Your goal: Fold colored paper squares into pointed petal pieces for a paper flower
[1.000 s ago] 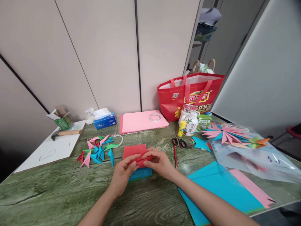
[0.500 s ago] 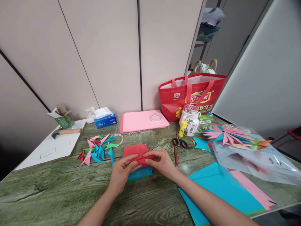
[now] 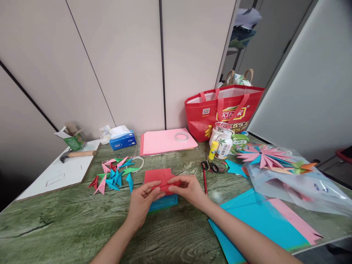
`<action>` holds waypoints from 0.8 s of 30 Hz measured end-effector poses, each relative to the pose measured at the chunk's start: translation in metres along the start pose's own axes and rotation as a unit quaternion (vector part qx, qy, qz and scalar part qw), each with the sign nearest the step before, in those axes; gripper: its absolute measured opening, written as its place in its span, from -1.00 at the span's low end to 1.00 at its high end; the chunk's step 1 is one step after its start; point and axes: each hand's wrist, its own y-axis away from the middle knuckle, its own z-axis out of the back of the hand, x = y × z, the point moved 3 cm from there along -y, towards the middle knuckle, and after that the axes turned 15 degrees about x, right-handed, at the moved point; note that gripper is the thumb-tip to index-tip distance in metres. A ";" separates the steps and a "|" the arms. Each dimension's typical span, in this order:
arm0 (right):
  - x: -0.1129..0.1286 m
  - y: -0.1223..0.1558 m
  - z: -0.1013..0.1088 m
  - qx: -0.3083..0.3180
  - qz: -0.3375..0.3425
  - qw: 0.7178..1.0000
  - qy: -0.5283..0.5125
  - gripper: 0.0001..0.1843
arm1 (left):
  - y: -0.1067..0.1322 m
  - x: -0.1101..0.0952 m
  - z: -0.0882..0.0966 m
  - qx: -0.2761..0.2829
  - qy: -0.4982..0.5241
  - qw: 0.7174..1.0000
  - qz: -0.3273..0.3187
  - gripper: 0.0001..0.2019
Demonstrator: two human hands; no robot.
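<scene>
Both my hands pinch a folded red paper [image 3: 161, 178] that lies on a small stack of blue sheets [image 3: 165, 202] in the middle of the green table [image 3: 55, 223]. My left hand [image 3: 143, 203] grips its near left edge with thumb and fingers closed. From the right, my right hand [image 3: 188, 189] presses the fold with fingers together. A heap of folded paper points [image 3: 114, 176] in pink, blue, green and red lies to the left of the red paper.
Scissors [image 3: 209, 165] and a red pencil [image 3: 204, 182] lie right of my hands. Large blue and pink sheets [image 3: 261, 216], a plastic bag with a paper flower [image 3: 264, 156], a glue stick [image 3: 211, 150], a red tote [image 3: 222, 110], pink paper [image 3: 162, 141], a tissue box [image 3: 122, 139] and a hammer [image 3: 77, 154] surround them.
My fingers have shifted slightly along the fold of the red paper, drawing closer together. The camera moved a little; nothing else on the table has moved.
</scene>
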 end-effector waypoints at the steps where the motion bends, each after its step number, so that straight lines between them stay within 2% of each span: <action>1: 0.000 0.000 0.000 0.002 0.003 1.000 -0.001 -0.74 | 0.000 0.000 0.000 0.000 0.000 1.000 -0.001 -0.73; 4: -0.001 0.000 0.000 -0.005 0.007 1.000 -0.003 -0.71 | 0.000 -0.001 -0.001 0.014 0.006 1.000 -0.002 -0.77; 9: -0.001 -0.001 0.005 -0.032 -0.014 0.999 -0.008 -0.74 | -0.001 -0.007 -0.002 0.080 0.014 0.997 0.003 -0.76; 18: 0.004 0.001 0.002 -0.041 -0.025 0.998 -0.043 -0.77 | -0.002 -0.005 0.004 0.002 0.006 1.000 0.001 -0.77; 24: 0.004 0.001 0.002 -0.043 -0.028 0.998 -0.047 -0.76 | 0.000 -0.004 0.003 -0.005 0.002 1.000 -0.014 -0.81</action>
